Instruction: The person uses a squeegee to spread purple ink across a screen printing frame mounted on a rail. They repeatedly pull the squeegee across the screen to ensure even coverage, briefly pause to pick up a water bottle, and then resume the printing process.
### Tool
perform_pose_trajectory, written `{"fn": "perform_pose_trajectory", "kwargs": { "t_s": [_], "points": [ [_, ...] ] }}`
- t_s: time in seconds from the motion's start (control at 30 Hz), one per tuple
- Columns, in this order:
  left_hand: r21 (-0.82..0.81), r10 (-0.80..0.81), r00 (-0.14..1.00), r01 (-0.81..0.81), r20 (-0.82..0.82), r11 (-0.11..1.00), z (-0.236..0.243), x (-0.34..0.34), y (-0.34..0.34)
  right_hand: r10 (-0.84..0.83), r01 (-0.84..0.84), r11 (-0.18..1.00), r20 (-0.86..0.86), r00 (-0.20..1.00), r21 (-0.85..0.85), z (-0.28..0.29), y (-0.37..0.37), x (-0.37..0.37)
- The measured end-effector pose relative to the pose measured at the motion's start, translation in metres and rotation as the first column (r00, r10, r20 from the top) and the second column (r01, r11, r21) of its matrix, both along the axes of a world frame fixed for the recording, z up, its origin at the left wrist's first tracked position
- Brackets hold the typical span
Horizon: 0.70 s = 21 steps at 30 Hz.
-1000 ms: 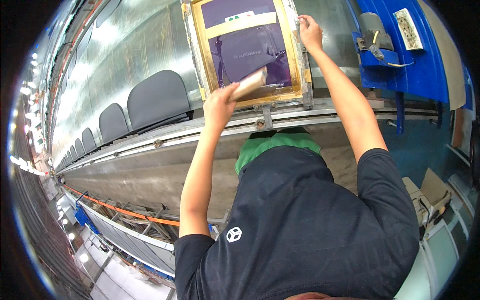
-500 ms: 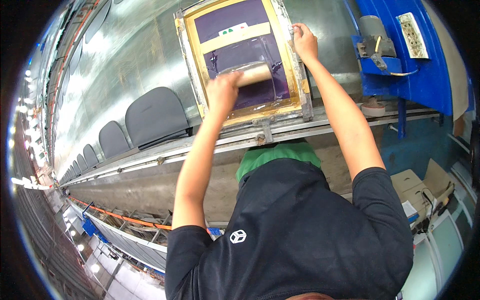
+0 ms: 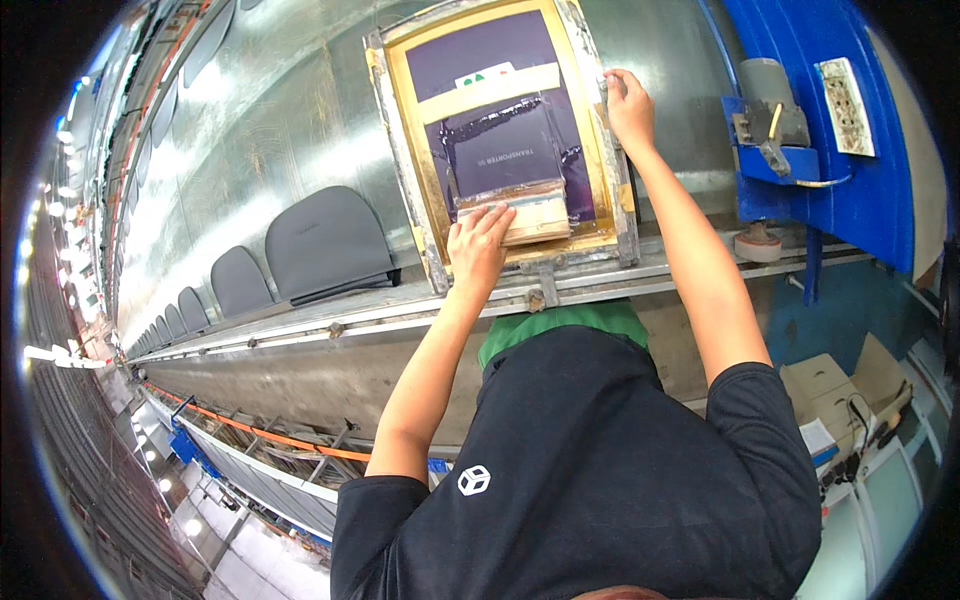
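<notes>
On the metal table lies a screen-printing frame (image 3: 402, 160), its mesh (image 3: 500, 165) dark purple with a yellow border. My left hand (image 3: 478, 245) holds a wooden-handled squeegee (image 3: 541, 222), fingers laid over its top at the left part. The squeegee rests across the near end of the mesh and leans toward me; its lower edge is hidden. Wet dark ink (image 3: 490, 120) streaks the mesh beyond it, below a yellow tape strip (image 3: 490, 93). My right hand (image 3: 630, 115) is closed around the frame's right side; part of its grip is hidden.
Dark grey rounded panels (image 3: 328, 245) lie in a row along the table (image 3: 310, 120) to the left. A metal rail (image 3: 400, 310) runs along its near edge. At right stand a blue machine part (image 3: 800, 50) and a motor (image 3: 765, 88). A cardboard box (image 3: 822, 388) sits lower right.
My left hand has brought the squeegee toward me, from the middle of the mesh to its near end. My right hand stays on the frame's side. The whole view has shifted slightly.
</notes>
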<state>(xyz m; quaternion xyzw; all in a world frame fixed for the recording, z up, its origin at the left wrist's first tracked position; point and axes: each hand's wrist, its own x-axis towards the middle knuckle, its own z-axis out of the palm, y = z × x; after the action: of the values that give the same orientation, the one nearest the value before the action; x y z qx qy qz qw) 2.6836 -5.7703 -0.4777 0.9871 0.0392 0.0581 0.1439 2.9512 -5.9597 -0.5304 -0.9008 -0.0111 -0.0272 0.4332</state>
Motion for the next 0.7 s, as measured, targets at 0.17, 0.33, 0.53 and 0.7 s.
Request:
{"fn": "perform_pose_trajectory", "kwargs": {
  "t_s": [0.17, 0.33, 0.53, 0.7],
  "points": [
    [-0.244, 0.071, 0.98, -0.116, -0.188, 0.963, 0.017, 0.094, 0.047, 0.048, -0.048, 0.999, -0.07, 0.996, -0.004, 0.006, -0.004, 0.002],
    [-0.103, 0.091, 0.996, -0.092, -0.014, 0.99, -0.002, 0.114, 0.043, 0.098, -0.124, 0.987, -0.229, 0.969, -0.103, 0.004, -0.011, 0.006],
    [0.001, 0.043, 0.997, -0.043, -0.063, 0.999, -0.002, 0.01, -0.008, 0.135, -0.138, 0.99, -0.1, 0.986, -0.02, 0.005, -0.01, 0.005],
    [-0.231, 0.089, 0.968, -0.144, -0.233, 0.962, 0.027, 0.089, 0.037, 0.118, -0.124, 0.992, -0.219, 0.969, -0.011, 0.01, -0.009, 0.004]
  ]
}}
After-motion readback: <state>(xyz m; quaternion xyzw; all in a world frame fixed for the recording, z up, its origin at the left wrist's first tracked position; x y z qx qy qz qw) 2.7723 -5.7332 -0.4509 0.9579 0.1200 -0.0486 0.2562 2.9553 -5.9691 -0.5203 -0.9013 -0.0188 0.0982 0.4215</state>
